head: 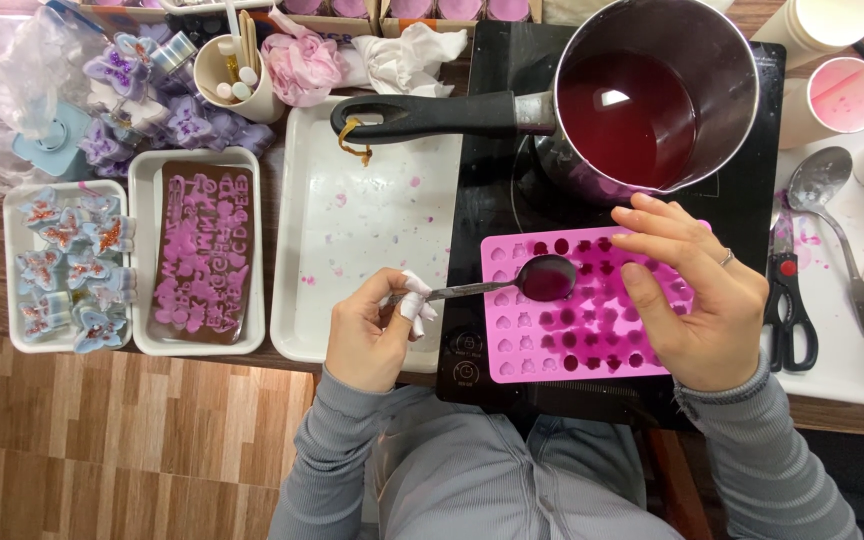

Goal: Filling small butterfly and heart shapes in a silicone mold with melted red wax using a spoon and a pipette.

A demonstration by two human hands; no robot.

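Spoon [512, 284]: metal, long axis near horizontal, bowl pointing right, full of dark red liquid, hovering over the upper left of the pink mould [582, 305]. Left hand [377, 325] fingers pinched closed on the handle end; one finger wrapped in white tape. Mould is soft-looking, rectangular, many small shaped cavities, the right-hand ones mostly filled dark. Right hand [692, 290] rests flat on its right part, fingers loosely spread, gripping nothing. Mould sits on a glossy black cooktop [497, 150]. Steel saucepan [652, 95] of red liquid behind, black handle pointing left. White tray [362, 220] just left.
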